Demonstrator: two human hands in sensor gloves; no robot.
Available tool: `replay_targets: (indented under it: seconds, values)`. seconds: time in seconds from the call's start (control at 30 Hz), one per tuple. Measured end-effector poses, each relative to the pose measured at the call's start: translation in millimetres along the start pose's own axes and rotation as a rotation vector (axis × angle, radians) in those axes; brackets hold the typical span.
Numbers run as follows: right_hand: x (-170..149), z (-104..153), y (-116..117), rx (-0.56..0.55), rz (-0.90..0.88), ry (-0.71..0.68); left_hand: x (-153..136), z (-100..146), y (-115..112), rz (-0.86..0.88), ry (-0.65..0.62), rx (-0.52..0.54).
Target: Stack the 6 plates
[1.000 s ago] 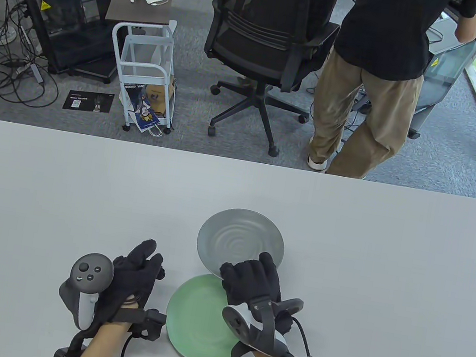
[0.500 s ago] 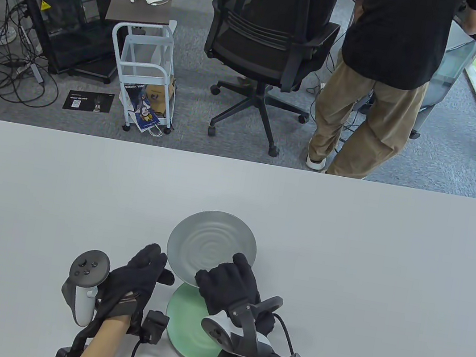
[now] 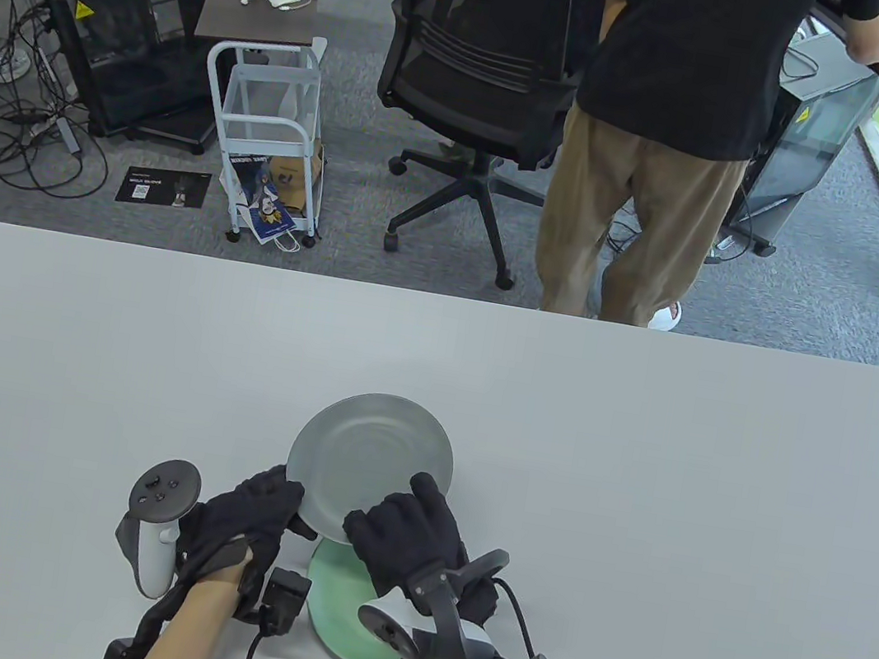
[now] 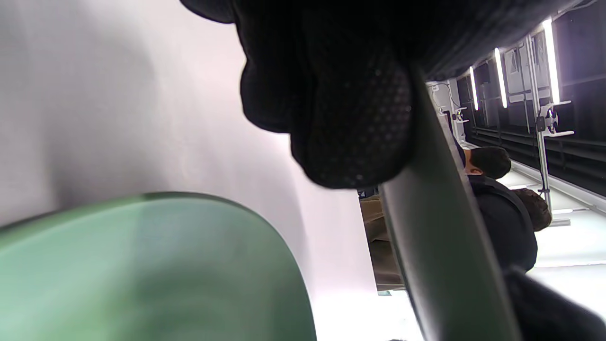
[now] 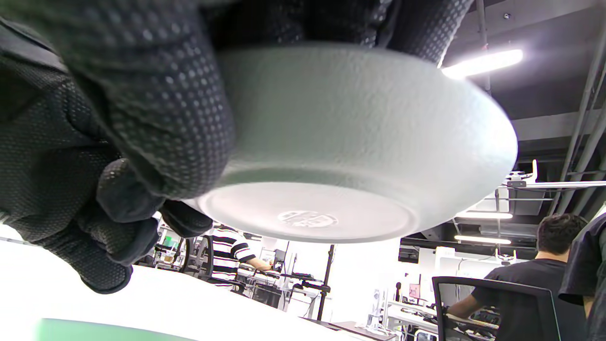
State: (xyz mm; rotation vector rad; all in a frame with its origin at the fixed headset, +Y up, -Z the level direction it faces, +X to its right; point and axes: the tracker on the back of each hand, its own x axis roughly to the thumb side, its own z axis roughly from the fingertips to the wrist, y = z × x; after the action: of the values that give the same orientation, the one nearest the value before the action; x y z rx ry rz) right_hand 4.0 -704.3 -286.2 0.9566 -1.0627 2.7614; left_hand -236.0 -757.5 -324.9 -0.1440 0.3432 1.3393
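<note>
A grey plate [image 3: 369, 460] with ripple rings is held in the air, tilted, above a stack of plates topped by a green plate [image 3: 341, 606] near the table's front edge. My right hand [image 3: 406, 537] grips the grey plate's near rim; its underside shows in the right wrist view [image 5: 341, 156]. My left hand [image 3: 255, 521] holds the plate's left rim; in the left wrist view a fingertip [image 4: 350, 132] presses on the plate edge [image 4: 435, 227], with the green plate [image 4: 142, 265] below. How many plates lie under the green one is hidden.
The white table [image 3: 635, 461] spreads wide on all sides of the stack. Beyond its far edge stand an office chair [image 3: 479, 77], a person [image 3: 660, 148] and a white cart [image 3: 269, 144].
The right hand has carried the grey plate left and toward me, over the green stack. The left hand has moved right and taken hold of the plate's left rim.
</note>
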Motion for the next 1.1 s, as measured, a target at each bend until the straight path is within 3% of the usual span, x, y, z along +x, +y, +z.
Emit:
replay_targets:
  seconds: [0.23, 0.57, 0.83, 1.1]
  values:
    - [-7, 0, 4, 0.027, -0.037, 0.011, 0, 0, 7, -0.014, -0.001, 0.061]
    - [-63, 13, 5, -0.044, 0.073, 0.164, -1, 1, 12, -0.011, -0.001, 0.088]
    - [-117, 31, 13, 0.053, 0.082, 0.371, 11, 2, 1, -0.145, -0.062, 0.008]
    - [-138, 52, 21, 0.121, 0.065, 0.465, 14, 2, -5, -0.209, -0.090, -0.054]
